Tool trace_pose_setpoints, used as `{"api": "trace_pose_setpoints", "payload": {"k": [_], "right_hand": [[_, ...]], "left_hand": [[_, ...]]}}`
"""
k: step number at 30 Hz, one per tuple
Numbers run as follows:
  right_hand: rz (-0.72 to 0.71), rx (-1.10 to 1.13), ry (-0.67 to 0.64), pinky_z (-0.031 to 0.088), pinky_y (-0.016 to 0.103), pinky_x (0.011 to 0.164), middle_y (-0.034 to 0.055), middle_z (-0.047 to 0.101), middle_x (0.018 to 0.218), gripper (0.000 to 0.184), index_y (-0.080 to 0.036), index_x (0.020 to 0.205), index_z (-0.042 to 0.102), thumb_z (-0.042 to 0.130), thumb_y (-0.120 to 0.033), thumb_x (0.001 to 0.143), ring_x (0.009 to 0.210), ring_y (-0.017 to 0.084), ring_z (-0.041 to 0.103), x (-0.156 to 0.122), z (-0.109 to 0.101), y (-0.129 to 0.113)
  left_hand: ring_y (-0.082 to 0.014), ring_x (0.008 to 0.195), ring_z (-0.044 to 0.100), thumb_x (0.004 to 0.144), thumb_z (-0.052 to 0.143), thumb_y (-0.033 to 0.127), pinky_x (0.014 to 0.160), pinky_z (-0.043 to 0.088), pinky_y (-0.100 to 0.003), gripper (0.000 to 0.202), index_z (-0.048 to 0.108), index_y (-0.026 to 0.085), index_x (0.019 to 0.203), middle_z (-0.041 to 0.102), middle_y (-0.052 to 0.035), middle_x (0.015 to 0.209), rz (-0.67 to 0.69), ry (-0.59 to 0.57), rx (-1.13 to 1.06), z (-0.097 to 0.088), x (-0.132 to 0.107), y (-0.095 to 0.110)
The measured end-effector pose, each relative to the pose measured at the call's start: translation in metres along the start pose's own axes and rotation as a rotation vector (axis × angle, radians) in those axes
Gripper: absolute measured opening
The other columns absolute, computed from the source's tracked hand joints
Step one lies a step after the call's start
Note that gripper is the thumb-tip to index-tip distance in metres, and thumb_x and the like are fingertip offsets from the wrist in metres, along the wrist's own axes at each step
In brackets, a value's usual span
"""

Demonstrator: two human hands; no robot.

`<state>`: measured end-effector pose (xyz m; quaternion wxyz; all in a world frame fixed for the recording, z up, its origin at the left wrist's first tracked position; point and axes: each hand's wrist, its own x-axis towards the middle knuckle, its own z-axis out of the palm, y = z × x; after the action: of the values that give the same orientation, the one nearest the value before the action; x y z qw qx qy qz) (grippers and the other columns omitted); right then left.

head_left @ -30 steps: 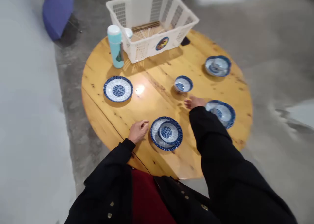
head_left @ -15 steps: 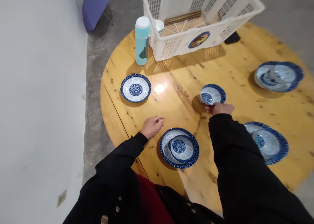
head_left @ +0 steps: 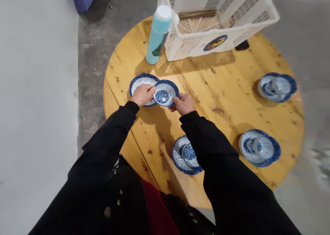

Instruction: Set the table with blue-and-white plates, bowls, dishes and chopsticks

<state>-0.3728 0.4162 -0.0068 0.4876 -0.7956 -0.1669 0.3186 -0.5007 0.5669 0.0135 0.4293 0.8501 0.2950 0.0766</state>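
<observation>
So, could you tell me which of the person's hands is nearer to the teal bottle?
Left. The left hand rests on the plate just below the teal bottle; the right hand lies farther, holding the bowl.

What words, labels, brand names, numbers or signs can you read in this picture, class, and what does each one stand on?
No text can be read.
The oval sticker on the white basket: a coloured picture, any lettering too blurred to read.
The dark mark on the teal bottle: too small to read.
The bowl in both hands and the plates: blue pattern only, no lettering.
</observation>
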Motion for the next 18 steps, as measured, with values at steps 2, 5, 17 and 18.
{"api": "trace_pose_setpoints", "payload": {"k": [2,5,17,18], "right_hand": [[0.014,-0.016,-0.007,0.051,0.024,0.037,0.0036,0.059,0.049,0.007,-0.016,0.066,0.056,0.055,-0.011,0.071,0.042,0.017,0.060,0.009,0.021,-0.004],[0.058,-0.044,-0.003,0.050,0.024,0.037,0.0025,0.059,0.048,0.006,-0.016,0.070,0.057,0.055,-0.011,0.072,0.041,0.017,0.060,0.022,0.043,-0.005],[0.109,-0.152,0.009,0.044,0.022,0.035,0.0010,0.058,0.049,0.007,-0.018,0.074,0.054,0.053,-0.012,0.077,0.039,0.015,0.055,0.036,0.077,0.005],[0.113,-0.157,0.011,0.044,0.022,0.035,0.0009,0.059,0.049,0.006,-0.018,0.075,0.054,0.053,-0.012,0.078,0.039,0.015,0.054,0.036,0.078,0.005]], "left_hand": [[-0.0155,0.060,0.062,0.091,0.046,0.027,0.066,0.047,-0.026,0.034,0.052,0.019,0.059,0.059,-0.0017,0.053,0.005,-0.003,0.031,-0.016,0.009,-0.015],[-0.0164,0.061,0.062,0.087,0.049,0.023,0.070,0.049,-0.028,0.028,0.056,0.018,0.060,0.060,-0.0029,0.053,0.002,-0.011,0.055,-0.030,0.023,-0.034],[-0.0277,0.093,0.067,0.076,0.055,0.014,0.084,0.049,-0.035,0.011,0.061,0.016,0.068,0.064,-0.0101,0.066,0.025,0.040,0.075,-0.025,0.052,-0.077],[-0.0280,0.094,0.067,0.076,0.055,0.014,0.084,0.049,-0.034,0.010,0.061,0.016,0.069,0.064,-0.0107,0.067,0.027,0.039,0.071,-0.025,0.053,-0.078]]}}
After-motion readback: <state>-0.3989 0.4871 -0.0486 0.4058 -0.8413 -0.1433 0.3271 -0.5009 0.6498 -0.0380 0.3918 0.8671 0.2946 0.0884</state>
